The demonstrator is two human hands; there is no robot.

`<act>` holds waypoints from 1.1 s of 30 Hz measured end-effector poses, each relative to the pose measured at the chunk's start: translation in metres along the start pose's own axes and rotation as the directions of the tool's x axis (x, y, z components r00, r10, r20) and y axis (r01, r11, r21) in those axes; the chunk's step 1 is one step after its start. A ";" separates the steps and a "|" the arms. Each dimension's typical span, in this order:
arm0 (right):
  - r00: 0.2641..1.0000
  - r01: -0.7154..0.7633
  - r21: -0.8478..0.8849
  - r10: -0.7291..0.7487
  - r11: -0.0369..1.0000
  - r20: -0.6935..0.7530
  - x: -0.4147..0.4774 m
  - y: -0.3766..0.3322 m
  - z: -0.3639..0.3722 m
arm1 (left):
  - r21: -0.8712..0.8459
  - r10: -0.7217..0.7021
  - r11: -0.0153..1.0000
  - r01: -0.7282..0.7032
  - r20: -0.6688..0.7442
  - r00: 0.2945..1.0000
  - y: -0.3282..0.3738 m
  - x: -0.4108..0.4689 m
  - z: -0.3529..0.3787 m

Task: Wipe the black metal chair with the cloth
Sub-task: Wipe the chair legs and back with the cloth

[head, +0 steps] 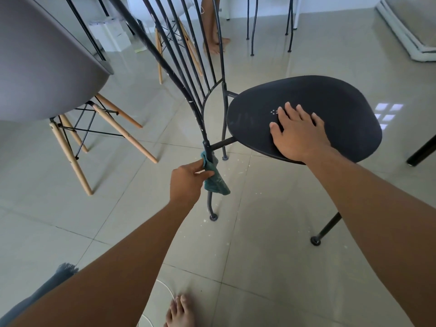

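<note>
The black metal chair [330,100] stands on the tiled floor, its rounded seat to the right and its slatted back rising to the upper left. My left hand [186,182] grips a teal cloth [215,179] wrapped around the chair's near rear leg, just below the seat rail. Part of the cloth hangs below my fingers. My right hand [297,133] lies flat, fingers spread, on the near side of the seat. The leg's lower end and foot show beneath the cloth.
A grey shell chair [40,67] with wooden legs stands close on the left. Another person's bare feet [218,44] are behind the chair back. More black legs [252,27] stand beyond, a dark leg [422,152] at right. My bare foot [180,312] is at the bottom.
</note>
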State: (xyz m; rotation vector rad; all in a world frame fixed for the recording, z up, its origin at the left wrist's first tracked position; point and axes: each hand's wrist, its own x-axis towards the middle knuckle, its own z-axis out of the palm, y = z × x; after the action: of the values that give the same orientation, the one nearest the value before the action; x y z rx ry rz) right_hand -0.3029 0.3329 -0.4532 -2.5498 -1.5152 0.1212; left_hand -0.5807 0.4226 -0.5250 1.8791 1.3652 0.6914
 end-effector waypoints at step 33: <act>0.999 -0.012 -0.011 0.011 1.000 -0.045 -0.002 -0.004 0.002 | -0.203 0.039 0.979 -0.011 0.134 0.990 -0.057 0.015 0.021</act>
State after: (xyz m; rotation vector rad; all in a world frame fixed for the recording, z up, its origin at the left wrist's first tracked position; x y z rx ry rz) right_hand -0.3078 0.3328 -0.4541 -2.5523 -1.4896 0.0563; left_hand -0.5929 0.4428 -0.5830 1.7506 1.1424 0.6733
